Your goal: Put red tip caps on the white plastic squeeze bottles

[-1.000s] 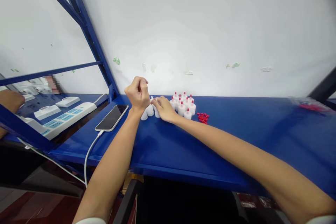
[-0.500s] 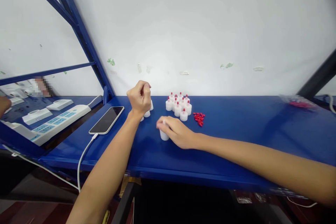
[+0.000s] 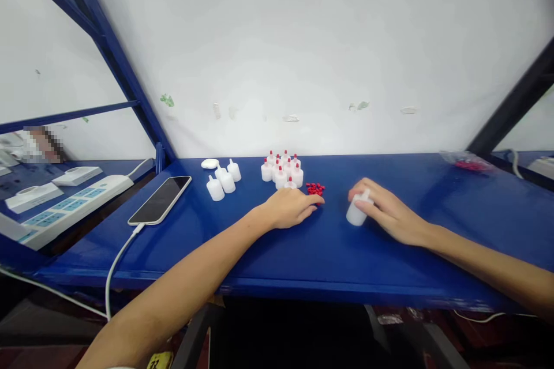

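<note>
My left hand (image 3: 291,207) reaches over the small pile of red caps (image 3: 315,188), its fingertips at the near side of the pile; what its fingers hold, if anything, is hidden. Further right, my right hand (image 3: 389,210) is closed on a white bottle (image 3: 356,214) with a bare, uncapped nozzle, tilted slightly to the right. Behind my left hand stands a group of white bottles with red tips (image 3: 280,177). Several white bottles without red tips (image 3: 215,189) stand to the left, beside a white rounded object (image 3: 210,164).
A phone (image 3: 160,200) with a white cable lies on the blue table (image 3: 277,265) at the left. Power strips (image 3: 73,207) are beyond the blue frame. A plastic bag with red pieces (image 3: 470,164) lies at the back right, near a dark post.
My left hand has come down from the bottles at the left to the red caps. My right hand has moved right with the white bottle. The view has shifted slightly right.
</note>
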{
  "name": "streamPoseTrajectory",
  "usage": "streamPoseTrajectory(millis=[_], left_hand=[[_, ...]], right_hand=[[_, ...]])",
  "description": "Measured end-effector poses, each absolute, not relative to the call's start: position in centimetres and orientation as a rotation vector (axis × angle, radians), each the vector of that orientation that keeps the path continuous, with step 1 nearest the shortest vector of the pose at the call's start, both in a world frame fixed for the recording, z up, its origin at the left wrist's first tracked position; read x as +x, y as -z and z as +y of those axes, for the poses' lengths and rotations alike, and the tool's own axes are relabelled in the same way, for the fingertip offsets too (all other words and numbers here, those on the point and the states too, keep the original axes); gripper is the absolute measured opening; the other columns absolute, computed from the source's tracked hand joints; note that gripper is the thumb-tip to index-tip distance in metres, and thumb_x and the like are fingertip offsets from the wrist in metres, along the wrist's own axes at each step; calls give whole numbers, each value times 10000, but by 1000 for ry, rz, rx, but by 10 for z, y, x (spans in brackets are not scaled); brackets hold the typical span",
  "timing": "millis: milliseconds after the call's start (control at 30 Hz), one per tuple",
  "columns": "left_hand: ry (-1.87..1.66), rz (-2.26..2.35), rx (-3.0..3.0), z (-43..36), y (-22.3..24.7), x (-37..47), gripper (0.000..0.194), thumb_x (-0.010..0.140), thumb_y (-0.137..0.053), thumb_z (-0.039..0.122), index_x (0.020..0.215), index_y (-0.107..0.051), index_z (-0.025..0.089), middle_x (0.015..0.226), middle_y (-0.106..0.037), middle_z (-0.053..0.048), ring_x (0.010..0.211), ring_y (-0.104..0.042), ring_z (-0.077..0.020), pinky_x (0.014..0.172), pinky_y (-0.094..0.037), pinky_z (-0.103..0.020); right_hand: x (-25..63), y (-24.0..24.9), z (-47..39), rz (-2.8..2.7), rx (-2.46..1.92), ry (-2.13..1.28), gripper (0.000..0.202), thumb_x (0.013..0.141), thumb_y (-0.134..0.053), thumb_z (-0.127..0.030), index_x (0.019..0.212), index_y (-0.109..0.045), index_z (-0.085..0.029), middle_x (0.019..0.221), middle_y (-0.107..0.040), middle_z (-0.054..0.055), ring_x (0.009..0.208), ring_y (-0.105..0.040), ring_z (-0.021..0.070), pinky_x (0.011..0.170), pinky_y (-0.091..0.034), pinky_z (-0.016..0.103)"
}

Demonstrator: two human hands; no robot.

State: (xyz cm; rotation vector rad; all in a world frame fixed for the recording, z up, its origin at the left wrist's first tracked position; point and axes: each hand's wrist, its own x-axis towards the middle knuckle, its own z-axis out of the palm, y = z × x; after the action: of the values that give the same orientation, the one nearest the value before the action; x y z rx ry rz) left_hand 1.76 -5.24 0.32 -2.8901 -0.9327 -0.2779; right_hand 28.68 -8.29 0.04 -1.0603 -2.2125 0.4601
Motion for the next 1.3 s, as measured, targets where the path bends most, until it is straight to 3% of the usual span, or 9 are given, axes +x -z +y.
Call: streamPoseTrajectory(millis=[133, 267, 467, 567, 733, 867, 1033, 1200, 1300], left_hand=[[284, -939, -2950, -47, -1, 18, 319, 1009, -387, 305, 1226, -611, 240, 986, -748, -51, 869, -702, -220, 723, -473, -290], [325, -939, -3013, -45, 0, 16, 287, 1006, -397, 287, 1139, -646, 240, 951, -747, -37, 825, -696, -203, 699, -453, -278], [637, -854, -3083, -52, -3, 15, 228, 985, -459, 274, 1064, -659, 198, 973, -720, -51, 831, -657, -174, 732, -449, -264], [920, -842, -3026, -55, -4, 14, 212, 969, -495, 281, 1035, -673, 187, 946, -685, -60, 803, -623, -154, 730, -454, -252], [1074, -730, -2968, -58, -2, 14, 215, 961, -504, 257, 1033, -685, 165, 947, -663, -73, 793, -604, -143, 724, -465, -248], [1096, -641, -2998, -69, -6, 19, 207, 958, -501, 247, 1022, -678, 162, 959, -661, -73, 811, -614, -139, 736, -484, -249], [1163, -315, -3051, -119, -11, 56, 196, 956, -481, 210, 1000, -664, 153, 1036, -702, -64, 969, -646, -133, 889, -494, -238], [971, 115, -2874, -167, 14, 138, 244, 944, -461, 159, 990, -691, 224, 1202, -692, -16, 1170, -605, -184, 785, -502, -276], [803, -25, -2902, -167, 21, 171, 258, 939, -445, 110, 859, -680, 183, 918, -736, -77, 1121, -614, -225, 800, -514, -327]], right_hand=[[277, 3, -59, -2002, -1133, -606, 345, 918, -511, -525, 981, -641, -211, 1056, -660, 86, 914, -618, 242, 771, -475, 361], [261, 5, -53, -1846, -1155, -845, 319, 868, -590, -513, 898, -612, -197, 810, -713, 49, 737, -639, 202, 682, -480, 323], [252, 0, -47, -1277, -1056, -920, 287, 797, -696, -460, 808, -535, -224, 571, -516, -59, 462, -466, 103, 418, -357, 223], [242, -2, -39, -1198, -1024, -867, 330, 751, -744, -462, 770, -519, -222, 538, -468, -69, 427, -431, 93, 364, -271, 205], [233, -2, -33, -1343, -1069, -587, 366, 662, -820, -406, 662, -519, -198, 493, -466, -60, 445, -415, 86, 419, -321, 223], [243, -1, -35, -1327, -995, -590, 249, 748, -708, -353, 662, -534, -196, 513, -480, -51, 431, -424, 90, 416, -316, 233], [247, -2, -40, -1367, -993, -684, 157, 784, -619, -283, 676, -548, -193, 517, -493, -48, 427, -459, 93, 437, -354, 233], [246, -1, -33, -1432, -1055, -755, 201, 807, -593, -285, 641, -533, -190, 528, -502, -39, 432, -470, 90, 447, -380, 232], [256, 3, -22, -1387, -1100, -778, 226, 812, -597, -295, 627, -518, -193, 490, -491, -44, 379, -430, 84, 390, -341, 229]])
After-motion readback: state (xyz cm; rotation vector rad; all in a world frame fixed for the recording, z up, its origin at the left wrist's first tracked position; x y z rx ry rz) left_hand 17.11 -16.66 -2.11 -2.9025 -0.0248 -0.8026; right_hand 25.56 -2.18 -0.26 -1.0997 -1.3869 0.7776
